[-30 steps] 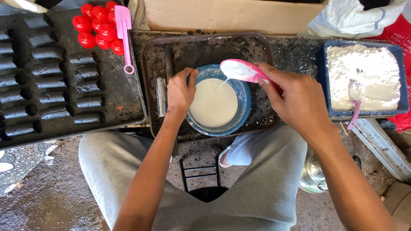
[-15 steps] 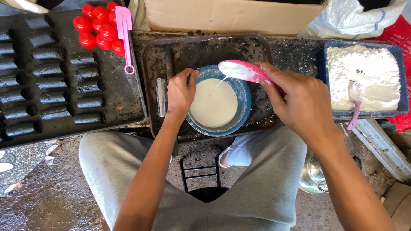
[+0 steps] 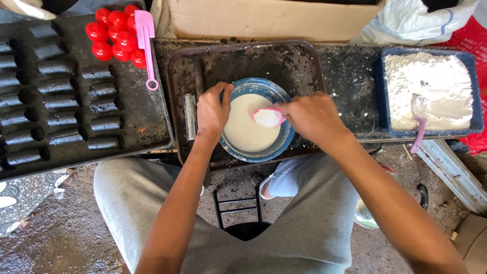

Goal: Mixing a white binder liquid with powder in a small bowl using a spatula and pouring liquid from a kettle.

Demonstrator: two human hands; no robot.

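Observation:
A blue bowl (image 3: 285, 143) of white liquid sits on a dark, dirty tray (image 3: 299, 63) in front of me. My left hand (image 3: 212, 110) grips the bowl's left rim. A pink spoon (image 3: 268, 117), coated in white, is held low over the liquid by my right hand (image 3: 312, 115), which is over the bowl's right side. The spoon's handle is hidden under that hand.
A black tray (image 3: 152, 116) at left carries rows of dark cylinders, red round caps (image 3: 114, 33) and a pink spatula (image 3: 146, 45). A blue tub (image 3: 380, 91) of white powder with a scoop stands at right. Cardboard box (image 3: 269, 18) behind. A metal roller (image 3: 190, 115) lies beside the bowl.
My right hand has brought the pink spoon down from above the bowl's far right rim to the liquid in the bowl. The left hand kept its grip on the rim.

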